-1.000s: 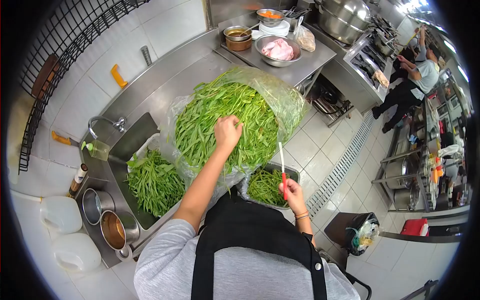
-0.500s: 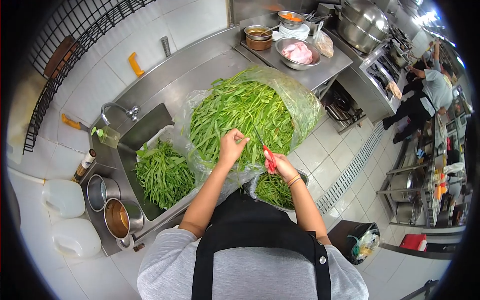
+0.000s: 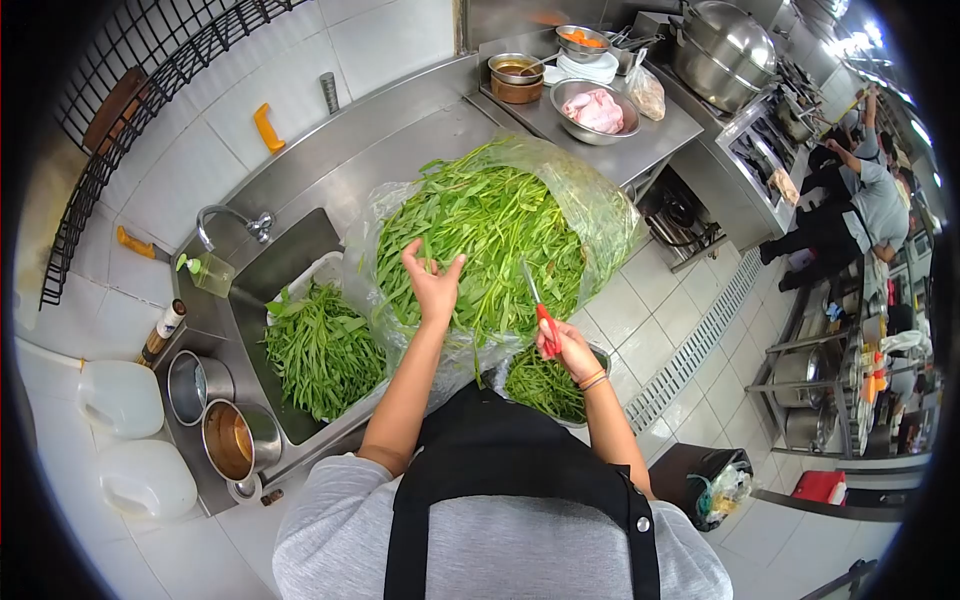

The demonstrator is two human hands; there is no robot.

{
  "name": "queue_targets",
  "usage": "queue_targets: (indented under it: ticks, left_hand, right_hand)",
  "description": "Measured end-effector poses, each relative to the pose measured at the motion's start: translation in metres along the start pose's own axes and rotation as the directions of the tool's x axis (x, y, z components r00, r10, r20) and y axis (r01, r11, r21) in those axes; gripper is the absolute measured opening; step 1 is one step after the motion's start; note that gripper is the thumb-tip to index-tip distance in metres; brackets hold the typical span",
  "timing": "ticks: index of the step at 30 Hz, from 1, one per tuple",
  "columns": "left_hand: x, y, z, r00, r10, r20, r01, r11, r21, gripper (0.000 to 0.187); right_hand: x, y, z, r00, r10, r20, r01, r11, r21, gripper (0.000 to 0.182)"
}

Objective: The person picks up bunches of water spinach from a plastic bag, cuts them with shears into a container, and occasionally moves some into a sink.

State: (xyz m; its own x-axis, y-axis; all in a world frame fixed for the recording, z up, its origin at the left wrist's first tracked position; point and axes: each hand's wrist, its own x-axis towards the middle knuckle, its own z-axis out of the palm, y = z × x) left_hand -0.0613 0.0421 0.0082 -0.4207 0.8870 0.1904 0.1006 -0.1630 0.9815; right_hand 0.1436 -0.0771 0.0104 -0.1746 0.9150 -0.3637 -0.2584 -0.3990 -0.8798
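Centre, clear plastic bag (image 3: 603, 200): heaped leafy greens (image 3: 480, 230), our left hand (image 3: 434, 285) over the near left part, thumb and fingers spread; our right hand (image 3: 568, 352) clasps a red-handled blade (image 3: 547, 325) at the near right. Left, in our sink (image 3: 300, 240), white basket (image 3: 328, 266): leafy bunch (image 3: 322, 350); near, tub (image 3: 605, 362): green stems (image 3: 543, 380). Far right, metal bowl (image 3: 592, 133): pink meat (image 3: 598, 108).

Heather-grey fabric T-shirt (image 3: 530, 545), fine mottled texture, short loose sleeves with plain hems. Over it, plain black cloth apron (image 3: 500, 430), broad bib with curved upper edge. Two flat black apron straps (image 3: 407, 545), one over each shoulder, grey shirt visible between them. Round silver-coloured metal snap (image 3: 642, 524) on right strap, near bib. Thin orange-toned wristband (image 3: 592, 380) around wrist of right hand (image 3: 567, 345), narrow and cord-like; whether single or doubled, too small to tell.
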Motion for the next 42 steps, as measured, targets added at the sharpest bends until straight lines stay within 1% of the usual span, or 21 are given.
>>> queue_targets:
  ticks: [1,3,4,5,7,9,11,13,16,17,19,20,22,25,26,29,33,35,38,41,42]
  left_hand:
    - [-0.001,0.008,0.002,1.0,-0.001,0.006,0.001,1.0,-0.001,0.059]
    - [-0.004,0.021,0.007,0.992,-0.016,0.125,0.018,1.0,-0.017,0.055]
    - [-0.003,0.012,0.008,0.966,0.114,0.233,-0.153,0.976,0.157,0.038]
    - [-0.004,0.01,0.011,0.966,0.117,0.232,-0.156,0.975,0.156,0.038]
    - [-0.01,0.01,0.02,0.919,-0.045,0.391,-0.168,0.853,0.494,0.022]
    - [-0.013,0.005,0.023,0.928,-0.029,0.373,-0.18,0.838,0.514,0.02]
    - [-0.012,0.004,0.024,0.92,-0.05,0.388,-0.187,0.815,0.549,0.019]
    - [-0.009,0.003,0.02,0.922,0.01,0.388,-0.218,0.841,0.495,0.019]
    - [-0.004,0.0,0.005,0.909,0.064,0.412,-0.244,0.883,0.401,0.021]
    - [-0.006,-0.002,0.0,0.906,0.063,0.418,-0.247,0.882,0.402,0.021]
    - [-0.015,0.01,-0.011,0.871,-0.055,0.489,-0.244,0.815,0.526,0.022]
    - [-0.021,0.021,-0.015,0.835,-0.187,0.517,-0.205,0.768,0.607,0.023]
    - [-0.032,0.007,-0.016,0.831,-0.198,0.519,-0.213,0.749,0.627,0.023]
    - [-0.046,0.002,-0.014,0.859,-0.159,0.486,-0.253,0.694,0.674,0.025]
    - [-0.048,0.005,-0.012,0.851,-0.182,0.492,-0.272,0.649,0.711,0.026]
    - [-0.048,-0.004,-0.013,0.846,-0.177,0.503,-0.315,0.595,0.74,0.025]
    - [-0.044,0.004,-0.016,0.844,-0.182,0.505,-0.285,0.646,0.708,0.023]
    - [-0.042,0.007,-0.018,0.841,-0.191,0.506,-0.263,0.673,0.691,0.024]
    - [-0.042,0.013,-0.016,0.883,-0.097,0.459,-0.221,0.777,0.589,0.024]
    - [-0.051,0.031,-0.012,0.859,-0.114,0.498,-0.22,0.797,0.562,0.023]
    - [-0.057,0.036,-0.008,0.824,-0.077,0.562,-0.266,0.822,0.503,0.023]
  right_hand:
    - [0.0,-0.002,0.002,1.0,-0.001,-0.006,0.001,1.0,0.002,0.032]
    - [0.002,-0.006,0.006,0.994,0.112,-0.009,-0.112,0.988,-0.102,0.034]
    - [0.006,-0.003,0.005,0.989,0.141,-0.051,-0.146,0.983,-0.109,0.036]
    - [0.007,-0.001,0.005,0.989,0.139,-0.05,-0.143,0.984,-0.109,0.036]
    - [0.008,0.002,0.008,0.982,0.126,-0.138,-0.127,0.992,0.003,0.037]
    - [0.005,0.005,0.008,0.979,0.135,-0.155,-0.136,0.991,0.006,0.038]
    - [0.0,0.007,0.006,0.985,0.165,-0.057,-0.171,0.976,-0.131,0.04]
    - [-0.004,-0.002,0.016,0.987,0.149,-0.065,-0.154,0.985,-0.079,0.036]
    - [0.015,-0.003,0.023,0.94,-0.242,-0.241,0.236,0.97,-0.056,0.023]
    - [0.029,-0.003,0.022,0.939,-0.241,-0.246,0.236,0.97,-0.051,0.023]
    - [0.056,-0.015,0.027,0.75,-0.555,-0.36,0.504,0.832,-0.233,0.024]
    - [0.069,-0.02,0.028,0.747,-0.557,-0.362,0.507,0.83,-0.231,0.024]
    - [0.097,-0.022,0.027,0.699,-0.525,-0.486,0.35,0.843,-0.408,0.024]
    - [0.14,-0.016,0.024,0.662,-0.518,-0.542,0.317,0.848,-0.424,0.029]
    - [0.143,-0.015,0.025,0.656,-0.525,-0.542,0.299,0.84,-0.452,0.024]
    - [0.149,-0.012,0.021,0.676,-0.488,-0.552,0.268,0.861,-0.433,0.023]
    - [0.131,-0.007,0.015,0.702,-0.538,-0.467,0.438,0.843,-0.313,0.024]
    - [0.114,0.0,0.012,0.739,-0.49,-0.463,0.398,0.871,-0.287,0.024]
    - [0.08,0.004,0.022,0.826,-0.392,-0.406,0.405,0.913,-0.059,0.028]
    - [0.069,0.01,0.032,0.876,-0.312,-0.367,0.356,0.933,0.056,0.029]
    - [0.072,0.011,0.032,0.892,-0.272,-0.361,0.306,0.951,0.039,0.028]
